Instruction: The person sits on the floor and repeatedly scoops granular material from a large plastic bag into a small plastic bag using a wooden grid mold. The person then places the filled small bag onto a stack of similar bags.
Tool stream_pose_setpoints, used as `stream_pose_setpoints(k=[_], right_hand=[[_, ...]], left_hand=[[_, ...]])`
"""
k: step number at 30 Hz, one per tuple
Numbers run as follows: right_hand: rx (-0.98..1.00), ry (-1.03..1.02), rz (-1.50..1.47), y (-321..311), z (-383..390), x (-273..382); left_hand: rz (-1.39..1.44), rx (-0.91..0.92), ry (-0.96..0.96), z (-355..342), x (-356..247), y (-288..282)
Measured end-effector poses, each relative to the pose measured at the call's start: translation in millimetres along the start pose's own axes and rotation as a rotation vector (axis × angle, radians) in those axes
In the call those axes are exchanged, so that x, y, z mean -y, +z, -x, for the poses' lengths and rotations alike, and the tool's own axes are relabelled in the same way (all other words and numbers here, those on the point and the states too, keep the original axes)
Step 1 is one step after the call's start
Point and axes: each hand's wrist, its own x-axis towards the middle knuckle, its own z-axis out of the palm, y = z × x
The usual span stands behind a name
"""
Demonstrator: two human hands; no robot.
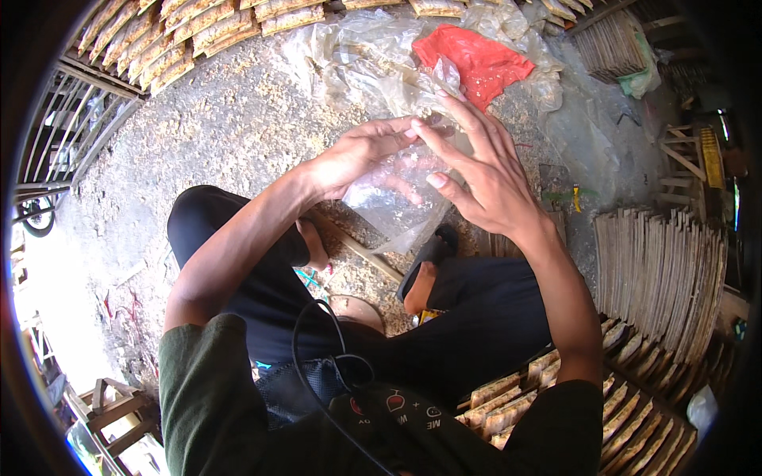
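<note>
A clear plastic bag (pixel 397 218) hangs between my two hands, above the floor in front of my crossed legs. My left hand (pixel 357 155) is closed on its upper part, and some of those fingers show through the film. My right hand (pixel 492 174) is beside the bag's right side with its fingers spread. One right fingertip meets the left fingertips at the top edge, while the right thumb stands apart against the film. Whether any right fingers press the film from behind is hidden.
Crumpled clear plastic sheets (pixel 349 59) and a red plastic bag (pixel 474 62) lie ahead. The grey floor (pixel 214 135) is strewn with crumbs. Rows of pale slabs (pixel 198 32) line the far left. Stacked boards (pixel 659 278) stand at right, and more slabs (pixel 508 401) lie by my right elbow.
</note>
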Motion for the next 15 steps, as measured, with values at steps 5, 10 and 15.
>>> stream_pose_setpoints(k=[5,10,15], right_hand=[[-0.065,0.410,-0.207,28.4,7.5,-38.1],[0.032,0.199,-0.167,25.4,5.1,-23.2],[-0.172,0.286,-0.254,21.7,-0.4,-3.6]], left_hand=[[0.054,0.050,-0.034,1.5,-1.9,0.5],[-0.104,-0.201,-0.110,6.3,-5.1,2.1],[0.126,-0.183,-0.040,-1.0,1.2,1.2]])
